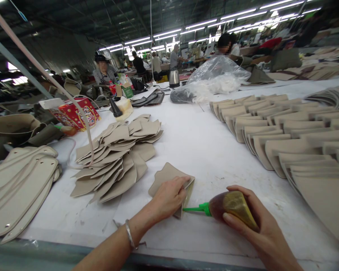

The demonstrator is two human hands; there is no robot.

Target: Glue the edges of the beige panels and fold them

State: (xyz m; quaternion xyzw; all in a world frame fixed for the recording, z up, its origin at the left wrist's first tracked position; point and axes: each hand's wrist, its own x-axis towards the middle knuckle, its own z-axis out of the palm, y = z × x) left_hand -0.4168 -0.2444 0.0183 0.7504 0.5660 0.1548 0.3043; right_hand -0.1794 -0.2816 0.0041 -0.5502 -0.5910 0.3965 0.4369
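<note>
My left hand (169, 197) presses down on a beige cut leather piece (165, 175) lying on the white table (200, 146), fingers curled over its right edge. My right hand (254, 222) is wrapped round a brownish glue bottle (233, 207) with a green nozzle (196, 209). The nozzle tip points left and touches the lower edge of the piece under my left hand.
A fanned heap of beige pieces (118, 158) lies to the left. Rows of overlapping pieces (285, 131) fill the right side. Larger panels (19, 188) lie at far left. A clear plastic bag (214, 79), a kettle (174, 78) and seated people are at the back.
</note>
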